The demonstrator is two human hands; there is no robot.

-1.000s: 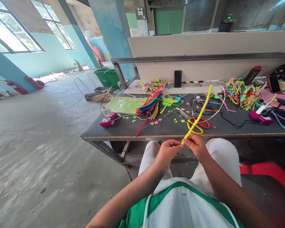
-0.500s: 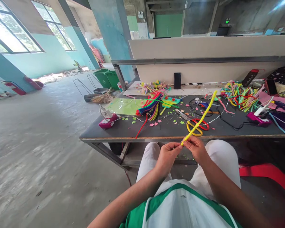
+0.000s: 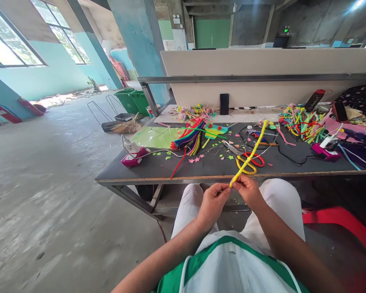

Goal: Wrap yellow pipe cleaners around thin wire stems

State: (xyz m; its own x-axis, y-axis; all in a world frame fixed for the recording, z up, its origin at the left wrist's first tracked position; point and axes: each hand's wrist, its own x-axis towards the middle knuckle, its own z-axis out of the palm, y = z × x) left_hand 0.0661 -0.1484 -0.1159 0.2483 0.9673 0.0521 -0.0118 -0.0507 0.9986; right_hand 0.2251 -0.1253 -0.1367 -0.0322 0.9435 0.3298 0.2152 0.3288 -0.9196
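Note:
A twisted yellow pipe cleaner (image 3: pixel 250 156) points up and to the right from my fingertips, over the table's front edge. My left hand (image 3: pixel 215 202) pinches its lower end. Close beside it, my right hand (image 3: pixel 247 190) is closed on the same end, thumb and finger pressed together. Behind the yellow stem lie scissors with red and yellow handles (image 3: pixel 246 170). A bundle of colourful pipe cleaners (image 3: pixel 190 136) rests on the table to the left of the scissors.
The dark table (image 3: pixel 146 171) carries paper scraps, a green sheet (image 3: pixel 158 137), a magenta power block (image 3: pixel 134 158) and a second one (image 3: pixel 326 152). A phone (image 3: pixel 224 104) leans on the back board. A pile of pipe cleaners (image 3: pixel 303 124) lies at the right.
The whole view has shifted slightly, so the table and its objects appear a little further left. Both hands still pinch the yellow pipe cleaner, its tip slightly lower.

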